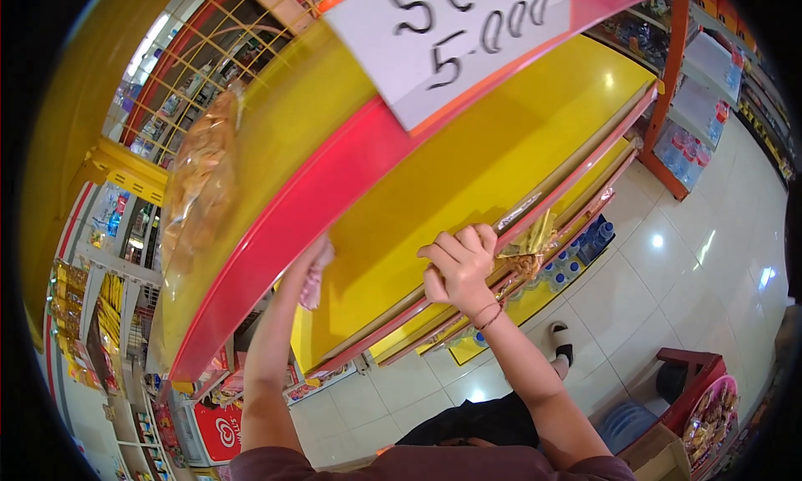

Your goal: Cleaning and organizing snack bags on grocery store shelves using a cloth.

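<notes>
Shop shelving fills the frame, yellow shelves [468,172] with red edges. At centre the left hand [316,272] presses a pink cloth [312,291] onto the yellow shelf, fingers wrapped round it. Just right, the right hand [458,265] curls over the shelf's front edge beside golden snack packets [528,249]. Upper left, a bagged snack [200,176] sits.

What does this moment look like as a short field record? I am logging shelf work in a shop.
place: shop aisle, white tiled floor
left hand: reaches under the red edge of the upper yellow shelf, holding a pink cloth
right hand: grips the front edge of the lower yellow shelf
near right hand: crinkled snack packets
on upper shelf: clear bag of snacks
below: water bottles
</notes>
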{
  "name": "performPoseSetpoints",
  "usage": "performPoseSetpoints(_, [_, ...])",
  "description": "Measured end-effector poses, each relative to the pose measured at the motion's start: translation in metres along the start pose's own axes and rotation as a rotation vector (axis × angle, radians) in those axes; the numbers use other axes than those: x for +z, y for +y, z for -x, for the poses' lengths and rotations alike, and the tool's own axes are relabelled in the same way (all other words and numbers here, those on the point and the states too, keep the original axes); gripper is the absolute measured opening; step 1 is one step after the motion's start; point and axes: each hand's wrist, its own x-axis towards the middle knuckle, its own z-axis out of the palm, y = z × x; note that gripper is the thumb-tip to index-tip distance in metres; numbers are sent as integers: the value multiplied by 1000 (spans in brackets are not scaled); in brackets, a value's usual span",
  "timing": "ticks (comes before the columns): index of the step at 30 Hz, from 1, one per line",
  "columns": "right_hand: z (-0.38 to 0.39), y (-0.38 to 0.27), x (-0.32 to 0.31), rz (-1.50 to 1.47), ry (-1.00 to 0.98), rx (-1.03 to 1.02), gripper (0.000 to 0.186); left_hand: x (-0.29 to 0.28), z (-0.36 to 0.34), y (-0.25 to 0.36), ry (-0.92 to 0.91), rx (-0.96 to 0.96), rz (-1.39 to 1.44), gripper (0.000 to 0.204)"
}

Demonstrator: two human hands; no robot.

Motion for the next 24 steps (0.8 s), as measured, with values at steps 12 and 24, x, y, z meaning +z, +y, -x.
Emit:
performPoseSetpoints(12, [13,30,-11,40,-92,-8,12,128,-128,7,145,248,-639,45])
performPoseSetpoints(24, [-18,126,-96,35,-2,1,32,289,-141,147,-250,381,-434,34])
